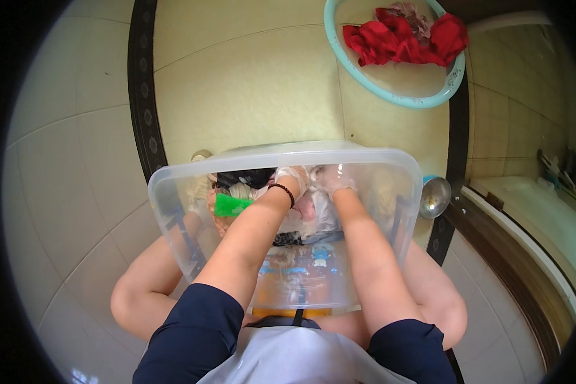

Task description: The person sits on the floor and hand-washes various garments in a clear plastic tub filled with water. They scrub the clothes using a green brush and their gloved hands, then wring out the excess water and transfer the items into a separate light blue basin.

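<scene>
Both of my hands reach down into a clear plastic storage bin (pixel 301 289) standing between my legs. My left hand (pixel 294 176), with a dark bead bracelet (pixel 284 190) at its wrist, is coated in white suds and closes on a wet white garment (pixel 325 214). Close beside it, my right hand (pixel 334 179) grips the same garment; foam and blur hide most of its fingers. Pink cloth (pixel 306 208) lies below the hands. A black garment (pixel 244 177) and a bright green flat block (pixel 231 205) are left of them, and a dark patterned cloth (pixel 288 239) is nearer me.
A pale blue basin (pixel 416 101) of cloudy water with red cloth (pixel 397 40) stands at the far right. A round metal bowl (pixel 436 197) sits right of the bin. Dark-bordered tiles (pixel 249 77) surround it; a raised sill (pixel 512 275) runs along the right.
</scene>
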Demonstrator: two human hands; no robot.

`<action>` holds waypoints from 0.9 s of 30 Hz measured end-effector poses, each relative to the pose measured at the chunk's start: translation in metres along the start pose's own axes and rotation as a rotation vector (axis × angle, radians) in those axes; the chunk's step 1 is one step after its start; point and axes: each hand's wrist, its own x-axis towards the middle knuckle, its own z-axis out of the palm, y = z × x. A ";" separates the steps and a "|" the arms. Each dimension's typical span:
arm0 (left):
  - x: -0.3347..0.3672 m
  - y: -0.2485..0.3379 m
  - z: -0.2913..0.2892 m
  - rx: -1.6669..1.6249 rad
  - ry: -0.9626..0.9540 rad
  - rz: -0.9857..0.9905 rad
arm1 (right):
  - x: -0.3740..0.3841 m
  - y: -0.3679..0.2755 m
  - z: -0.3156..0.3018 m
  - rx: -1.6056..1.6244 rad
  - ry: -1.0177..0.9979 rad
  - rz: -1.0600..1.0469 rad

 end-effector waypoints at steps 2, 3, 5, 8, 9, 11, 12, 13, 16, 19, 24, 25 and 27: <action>-0.006 0.002 -0.009 -0.066 0.071 0.038 | 0.015 0.022 0.008 -0.047 0.235 -0.111; -0.016 0.000 -0.022 -0.093 0.140 0.075 | 0.014 0.029 0.008 0.014 0.344 -0.106; -0.041 -0.001 -0.041 -0.278 0.259 0.043 | 0.015 0.049 0.018 0.155 0.423 -0.063; -0.055 -0.009 -0.023 -0.347 0.558 0.087 | 0.004 0.064 0.027 0.303 0.346 -0.041; -0.058 -0.013 -0.021 -0.396 0.493 0.070 | -0.016 0.049 0.023 0.295 0.317 -0.082; -0.065 -0.013 -0.018 -0.445 0.484 -0.004 | -0.046 0.038 0.027 0.355 0.378 -0.196; -0.067 -0.016 -0.012 -0.475 0.557 -0.031 | -0.066 0.033 0.027 0.398 0.392 -0.299; -0.083 -0.017 -0.017 -0.502 0.587 0.033 | -0.089 0.025 0.022 0.444 0.405 -0.399; -0.098 -0.032 -0.002 -0.396 0.881 0.164 | -0.168 -0.005 -0.003 0.714 0.356 -0.667; -0.120 -0.027 -0.007 -0.378 0.866 0.233 | -0.231 -0.018 -0.029 0.966 0.349 -0.835; -0.142 0.005 0.001 -0.966 0.857 0.302 | -0.308 -0.014 -0.054 1.430 0.334 -1.060; -0.140 0.005 0.014 -1.287 0.866 0.416 | -0.321 -0.016 -0.055 1.503 0.295 -1.087; -0.153 0.020 0.012 -1.412 1.025 0.353 | -0.333 -0.014 -0.058 1.648 0.270 -1.106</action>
